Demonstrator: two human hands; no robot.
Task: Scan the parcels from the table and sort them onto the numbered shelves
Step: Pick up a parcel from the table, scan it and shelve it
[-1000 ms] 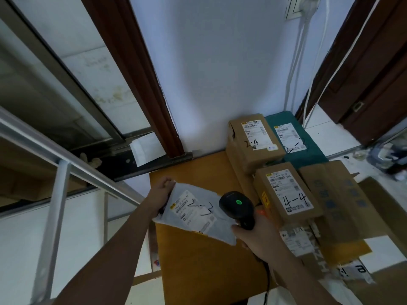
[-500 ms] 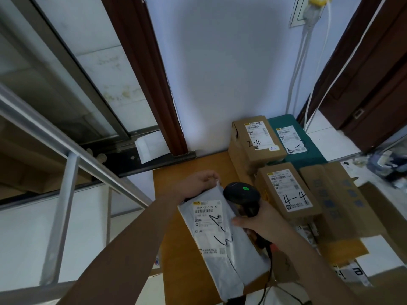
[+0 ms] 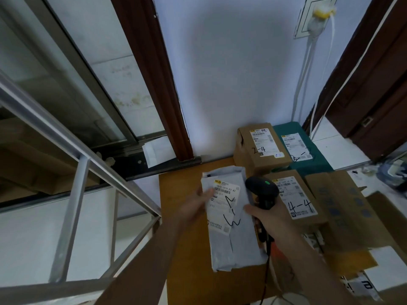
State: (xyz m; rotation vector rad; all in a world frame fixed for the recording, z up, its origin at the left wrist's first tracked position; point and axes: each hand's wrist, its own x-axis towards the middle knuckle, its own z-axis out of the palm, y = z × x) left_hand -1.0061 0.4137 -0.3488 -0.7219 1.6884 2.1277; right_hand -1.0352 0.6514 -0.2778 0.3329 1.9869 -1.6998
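Item in hand: grey mailer parcel, centre of frame above the bench, label up, gripped at its left edge by the left hand; the right hand is clenched round a black scanner at the parcel's right edge. Step: scanning this parcel, apparently marked "2-3", though the scrawl is unclear. Next move requires aiming the scanner at the barcode, then carrying the parcel to its numbered shelf.

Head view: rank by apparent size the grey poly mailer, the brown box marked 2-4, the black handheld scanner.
1. Grey poly mailer, largest, though it lies nearer the camera than the box, which helps.
2. Brown cardboard box marked 2-4.
3. Black handheld scanner, clearly smallest, its grip hidden in the right hand.
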